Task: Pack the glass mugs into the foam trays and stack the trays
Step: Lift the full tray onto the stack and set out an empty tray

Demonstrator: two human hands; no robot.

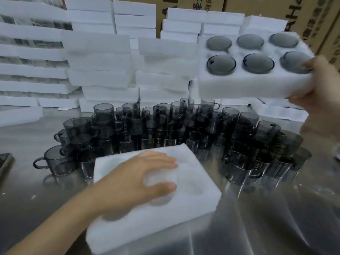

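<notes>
An empty white foam tray (pixel 195 197) lies on the steel table in front of me. My left hand (pixel 139 179) rests flat on top of it, fingers spread. At the upper right, my right hand (pixel 320 85) grips the right end of a second foam tray (pixel 244 87), tilted and held in the air. Several smoky grey glass mugs (pixel 258 63) fill its round pockets. Many loose grey glass mugs (pixel 165 126) crowd the table's middle, some stacked.
Tall stacks of white foam trays (pixel 99 57) line the back and left of the steel table (pixel 276 218). More trays (pixel 281 110) lie below the lifted one. Brown cardboard boxes (pixel 322 21) stand behind. A dark flat object (pixel 4 161) shows at the left edge.
</notes>
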